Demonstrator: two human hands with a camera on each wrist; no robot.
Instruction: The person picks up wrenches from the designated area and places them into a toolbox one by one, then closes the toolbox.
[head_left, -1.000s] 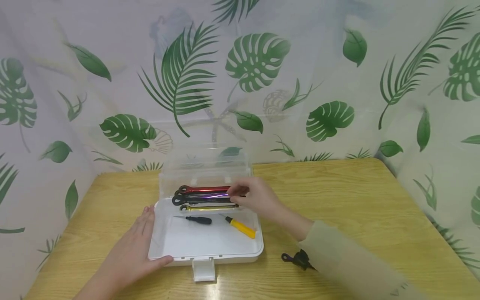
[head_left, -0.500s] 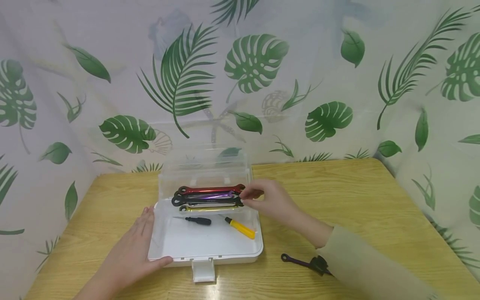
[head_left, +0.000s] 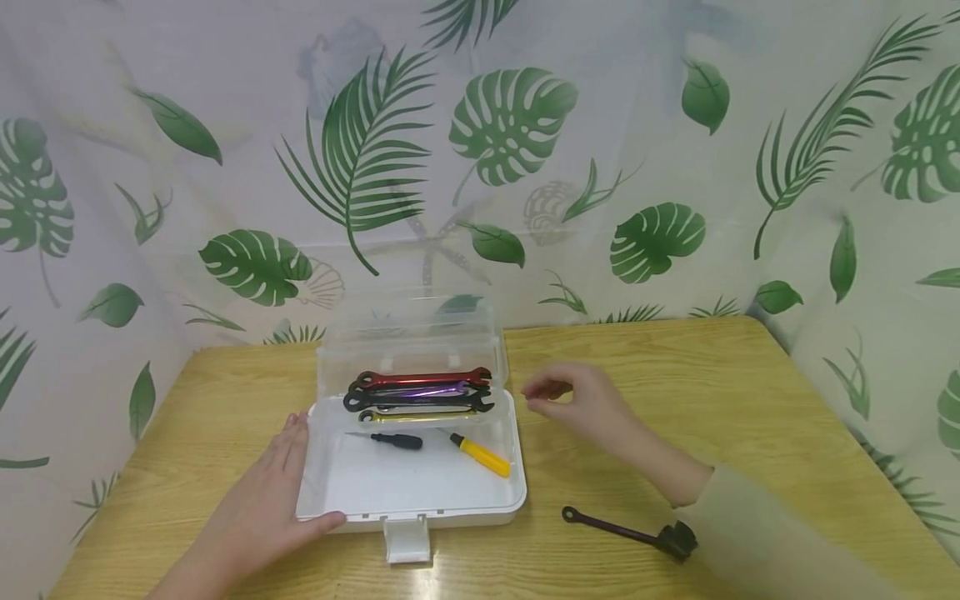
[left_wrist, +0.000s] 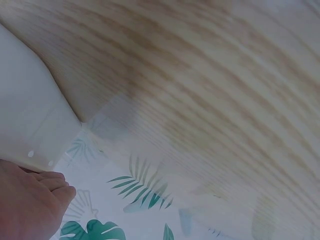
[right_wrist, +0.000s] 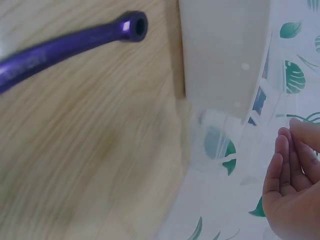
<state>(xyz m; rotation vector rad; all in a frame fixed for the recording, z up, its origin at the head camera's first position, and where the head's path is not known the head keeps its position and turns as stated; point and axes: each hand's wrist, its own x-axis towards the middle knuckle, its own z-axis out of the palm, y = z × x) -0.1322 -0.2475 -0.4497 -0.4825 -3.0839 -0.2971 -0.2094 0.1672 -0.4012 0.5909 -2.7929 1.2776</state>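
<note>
My left hand (head_left: 273, 492) rests along the left side of a white plastic toolbox (head_left: 405, 518), fingers straight, thumb along its front edge. Its clear lid (head_left: 412, 325) stands raised behind. Several wrenches lie across a clear upper tray in the toolbox: a red wrench (head_left: 420, 379), a purple wrench (head_left: 435, 391), a black wrench (head_left: 420, 402) and a yellow wrench (head_left: 420, 416) among them. Just right of the tray, my right hand (head_left: 588, 404) hovers with loosely bent fingers, thumb near the fingertips, holding nothing. In the right wrist view, the same hand (right_wrist: 295, 190) is beyond the toolbox wall (right_wrist: 222, 55).
A small black-handled screwdriver (head_left: 401, 442) and a yellow-handled tool (head_left: 486, 457) lie in the toolbox below the tray. On the table (head_left: 637, 350), near my right sleeve, lies a dark purple wrench (head_left: 611, 527) with a black piece at one end. A leaf-print curtain (head_left: 570, 275) hangs behind.
My right hand has drawn back from the wrenches in the tray toward the right, leaving them uncovered. More of the purple wrench on the table shows. The left hand stays in place.
</note>
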